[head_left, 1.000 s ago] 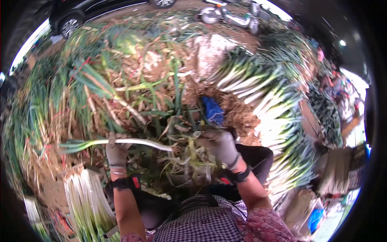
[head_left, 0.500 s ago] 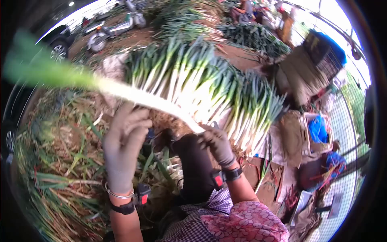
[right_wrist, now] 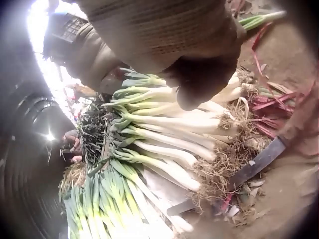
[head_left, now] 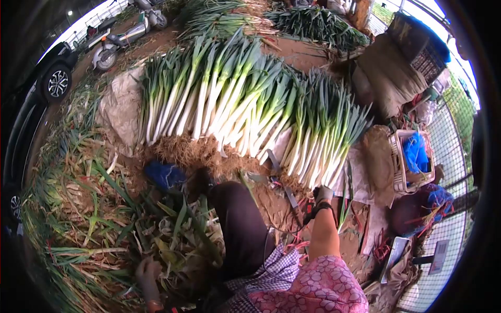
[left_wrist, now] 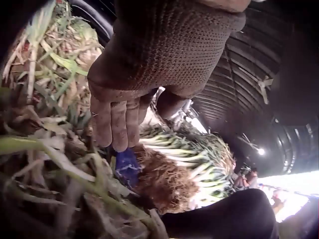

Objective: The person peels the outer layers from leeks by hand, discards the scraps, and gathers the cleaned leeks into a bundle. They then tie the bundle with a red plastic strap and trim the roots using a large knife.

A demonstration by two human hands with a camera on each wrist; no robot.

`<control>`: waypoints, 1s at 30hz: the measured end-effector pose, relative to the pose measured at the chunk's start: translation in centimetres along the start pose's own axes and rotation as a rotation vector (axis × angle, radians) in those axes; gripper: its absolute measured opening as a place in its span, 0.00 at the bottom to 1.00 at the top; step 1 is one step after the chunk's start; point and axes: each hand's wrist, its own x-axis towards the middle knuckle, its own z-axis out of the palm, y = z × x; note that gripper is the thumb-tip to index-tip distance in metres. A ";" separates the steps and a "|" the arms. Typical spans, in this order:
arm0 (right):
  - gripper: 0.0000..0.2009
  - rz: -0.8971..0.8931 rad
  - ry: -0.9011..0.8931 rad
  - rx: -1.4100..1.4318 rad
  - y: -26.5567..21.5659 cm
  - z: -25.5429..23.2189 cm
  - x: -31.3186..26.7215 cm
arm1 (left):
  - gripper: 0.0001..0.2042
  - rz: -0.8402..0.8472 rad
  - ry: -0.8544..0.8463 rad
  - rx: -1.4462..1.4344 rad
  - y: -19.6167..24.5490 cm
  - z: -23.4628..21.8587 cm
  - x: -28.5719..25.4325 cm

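Note:
My gloved right hand (head_left: 323,194) is at the near right end of a row of leeks (head_left: 308,151), close over their white stems. In the right wrist view the glove (right_wrist: 164,35) covers part of the leeks, its thumb pointing down onto the stems; I cannot tell whether its hidden fingers grip one. A knife (right_wrist: 259,162) lies by the roots, which cover part of its blade. Low on the left, my gloved left hand (head_left: 148,271) hangs over a heap of stripped leaves (head_left: 172,245). Its fingers (left_wrist: 118,127) are straight and hold nothing.
A blue bag (head_left: 164,175) lies by my feet. To the right stand a crate (head_left: 399,167) with blue plastic and a dark sack (head_left: 412,211). Red ties (right_wrist: 271,107) lie near the knife. A scooter (head_left: 117,44) and a black car (head_left: 47,88) are back left.
My head has turned right. A leek left my left hand for my right, which carried it to the row; my right hand has since reached farther right. My left hand dropped back to the leaf heap.

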 end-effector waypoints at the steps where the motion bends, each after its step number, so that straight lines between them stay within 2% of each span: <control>1: 0.07 -0.038 -0.035 -0.078 -0.3 0.0 -0.2 | 0.14 -0.015 0.036 -0.007 -0.2 -0.8 -0.5; 4: 0.06 -0.175 -0.043 -0.367 -0.6 -0.5 1.0 | 0.12 -0.039 0.090 -0.026 -2.8 -3.2 0.3; 5: 0.07 -0.244 -0.013 -0.504 -0.8 -0.8 2.0 | 0.12 -0.059 0.024 -0.149 -5.0 -4.6 2.0; 6: 0.07 -0.323 -0.009 -0.612 -1.3 -0.9 3.1 | 0.11 -0.032 0.091 -0.160 -4.6 -4.5 0.8; 7: 0.08 -0.408 -0.056 -0.663 -2.0 -0.5 4.1 | 0.10 -0.003 0.159 -0.168 -4.3 -4.5 -0.5; 9: 0.10 -0.516 -0.330 -0.512 -5.1 2.9 3.3 | 0.11 0.069 0.154 -0.064 -5.3 -6.2 0.0; 10: 0.10 -0.611 -0.542 -0.239 -7.6 7.4 -4.6 | 0.11 0.050 0.161 -0.123 -3.8 -6.5 -1.0; 11: 0.11 -0.688 -0.645 -0.251 -9.5 11.1 -10.1 | 0.12 0.043 0.161 -0.183 -2.7 -6.8 -1.6; 12: 0.12 -0.770 -0.738 -0.249 -11.1 14.3 -15.3 | 0.12 0.038 0.136 -0.195 -4.0 -8.5 -1.1; 13: 0.14 -0.835 -0.896 -0.292 -13.1 16.8 -23.4 | 0.12 0.035 0.095 -0.204 -6.3 -10.0 0.0; 14: 0.18 -0.903 -1.037 -0.326 -13.6 18.7 -31.6 | 0.12 0.008 0.052 -0.245 -8.3 -11.3 0.9; 15: 0.16 -0.989 -1.149 -0.391 -12.7 20.5 -37.8 | 0.12 -0.014 -0.002 -0.289 -9.7 -12.6 1.3; 16: 0.15 -1.079 -1.253 -0.456 -11.2 22.1 -42.9 | 0.12 -0.017 0.038 -0.318 -9.8 -13.3 1.0; 18: 0.13 -1.083 -1.699 -0.551 -5.9 26.0 -49.8 | 0.13 -0.068 0.095 -0.227 -9.8 -14.4 0.6; 20: 0.13 -1.216 -1.904 -0.756 2.3 27.8 -55.5 | 0.13 -0.063 0.081 -0.272 -12.0 -16.1 1.2; 22: 0.13 -0.641 -2.145 -0.791 13.4 29.7 -58.7 | 0.13 0.002 0.096 -0.409 -10.7 -16.5 0.6; 23: 0.12 -0.421 -2.161 -0.801 20.7 31.0 -58.2 | 0.12 0.056 0.073 -0.492 -10.0 -16.8 0.3; 24: 0.12 -0.523 -2.237 -0.862 26.2 31.3 -58.6 | 0.12 0.117 0.051 -0.568 -9.2 -17.1 -0.2; 25: 0.12 -0.631 -2.311 -0.913 31.6 31.6 -59.3 | 0.13 0.204 0.088 -0.509 -8.5 -17.5 -0.7; 27: 0.14 -0.908 -2.335 -0.980 40.2 31.2 -62.2 | 0.14 0.206 0.078 -0.543 -6.5 -18.9 -2.0; 28: 0.15 -0.719 -2.262 -0.973 44.3 31.0 -63.5 | 0.15 0.121 0.031 -0.639 -5.4 -19.9 -2.8; 29: 0.19 -0.969 -2.244 -0.856 47.4 31.0 -64.8 | 0.16 0.117 0.078 -0.584 -5.0 -20.8 -3.7; 30: 0.23 -0.945 -2.162 -1.001 49.6 30.9 -66.1 | 0.16 0.107 0.122 -0.532 -4.9 -21.7 -4.6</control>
